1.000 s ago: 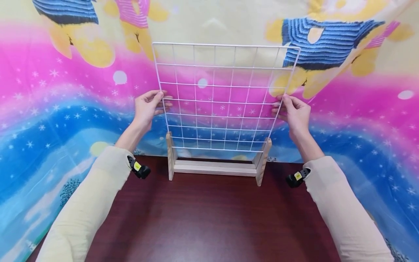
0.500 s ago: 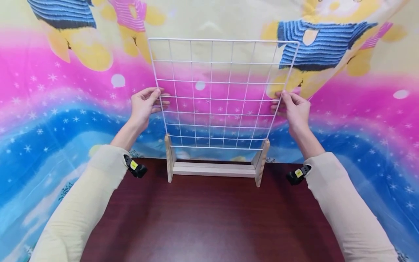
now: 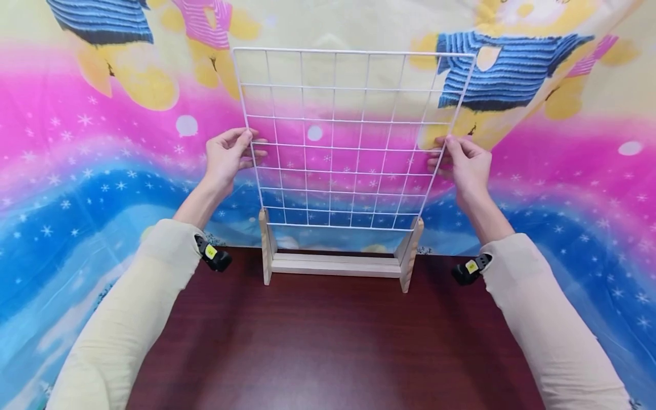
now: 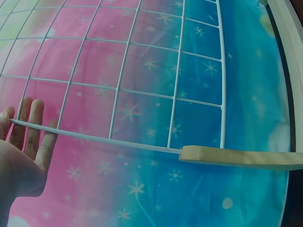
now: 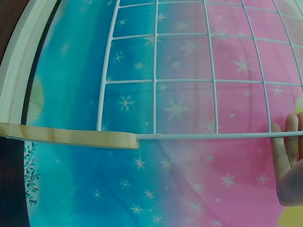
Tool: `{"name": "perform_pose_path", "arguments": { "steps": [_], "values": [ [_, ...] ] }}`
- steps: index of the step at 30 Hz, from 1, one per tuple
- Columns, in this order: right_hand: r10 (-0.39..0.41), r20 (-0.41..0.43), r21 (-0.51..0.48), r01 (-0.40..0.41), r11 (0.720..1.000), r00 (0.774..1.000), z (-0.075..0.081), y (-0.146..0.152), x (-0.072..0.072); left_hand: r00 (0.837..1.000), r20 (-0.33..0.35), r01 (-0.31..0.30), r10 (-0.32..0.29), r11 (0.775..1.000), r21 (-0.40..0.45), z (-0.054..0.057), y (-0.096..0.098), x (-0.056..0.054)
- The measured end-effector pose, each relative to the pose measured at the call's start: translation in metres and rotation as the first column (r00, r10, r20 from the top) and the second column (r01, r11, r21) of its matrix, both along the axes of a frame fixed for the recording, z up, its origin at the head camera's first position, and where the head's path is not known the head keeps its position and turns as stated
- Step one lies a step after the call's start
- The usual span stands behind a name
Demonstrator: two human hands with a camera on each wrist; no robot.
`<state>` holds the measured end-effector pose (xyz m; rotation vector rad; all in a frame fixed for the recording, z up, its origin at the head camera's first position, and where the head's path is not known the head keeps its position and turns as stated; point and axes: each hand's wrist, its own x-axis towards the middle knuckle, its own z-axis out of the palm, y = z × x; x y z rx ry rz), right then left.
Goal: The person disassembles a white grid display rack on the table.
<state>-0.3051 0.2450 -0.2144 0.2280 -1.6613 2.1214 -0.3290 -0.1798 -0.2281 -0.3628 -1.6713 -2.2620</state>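
Observation:
A white wire grid panel point(image 3: 332, 147) stands upright in the head view, its lower corners at the tops of the two side posts of a pale wooden stand point(image 3: 335, 265). My left hand point(image 3: 223, 156) pinches the panel's left edge wire, thumb in front and the other fingers reaching behind. On the opposite edge, my right hand point(image 3: 471, 171) pinches the wire at about the same height. Close up in the left wrist view, the edge wire meets the end of the left post point(image 4: 236, 157). The right post point(image 5: 71, 136) meets the other edge wire likewise in the right wrist view.
The stand rests on a dark red-brown table point(image 3: 333, 341), near its back. Behind it hangs a colourful cloth point(image 3: 553, 188) printed with bears and snowflakes, also spreading along both sides. Black wrist cameras point(image 3: 217, 259) sit at both sleeve cuffs.
The grid panel has risen a little between the posts, its top edge higher in the head view. Both hands have moved up with it, keeping their grip; the stand has stayed in place.

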Motion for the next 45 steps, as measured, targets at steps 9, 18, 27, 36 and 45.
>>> {"name": "perform_pose_path", "arguments": {
  "steps": [9, 18, 27, 36, 45],
  "values": [
    [0.03, -0.054, -0.011, -0.03, 0.999, 0.998, 0.008, -0.001, 0.0, 1.0, -0.021, -0.02, 0.019, 1.0, -0.022, 0.006, 0.0, 0.002],
    [0.113, -0.082, -0.031, -0.116, 0.993, 0.99, 0.021, 0.001, 0.0, 0.998, -0.059, -0.001, -0.002, 0.999, -0.038, 0.019, -0.005, 0.001],
    [0.118, -0.094, -0.01, -0.12, 0.993, 0.989, 0.026, 0.0, 0.002, 0.999, -0.041, -0.019, 0.017, 0.998, -0.053, 0.026, -0.007, 0.003],
    [0.091, -0.095, -0.013, -0.093, 0.996, 0.991, 0.028, 0.002, 0.003, 0.998, -0.054, -0.02, 0.017, 0.998, -0.061, 0.031, -0.003, 0.001],
    [0.092, -0.124, -0.02, -0.095, 0.995, 0.988, 0.033, 0.001, 0.006, 0.997, -0.079, -0.012, 0.008, 0.999, -0.046, 0.04, -0.003, 0.005]
  ]
}}
